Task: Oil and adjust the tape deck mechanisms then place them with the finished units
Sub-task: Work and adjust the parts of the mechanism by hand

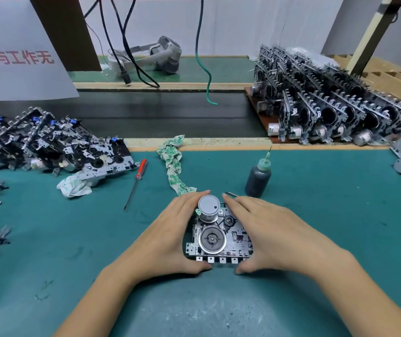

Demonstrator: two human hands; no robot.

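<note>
A tape deck mechanism [219,237] lies on the green mat [316,215] in front of me, its grey motor and round flywheel facing up. My left hand [170,237] cups its left side and my right hand [267,232] cups its right side, thumbs at the near edge. A dark oil bottle [258,177] with a green needle tip stands just beyond my right hand. A thin metal tool [231,194] peeks out under my right fingertips. Rows of upright mechanisms [328,105] stand on a board at the right back. A heap of mechanisms [48,144] lies at the left.
A red-handled screwdriver [137,178] lies left of the mechanism. A green-patterned rag [175,164] stretches toward the far edge, and another rag [75,184] sits under the left heap. A black conveyor belt [165,113] runs behind the mat. Cables and a headset [160,57] lie beyond it.
</note>
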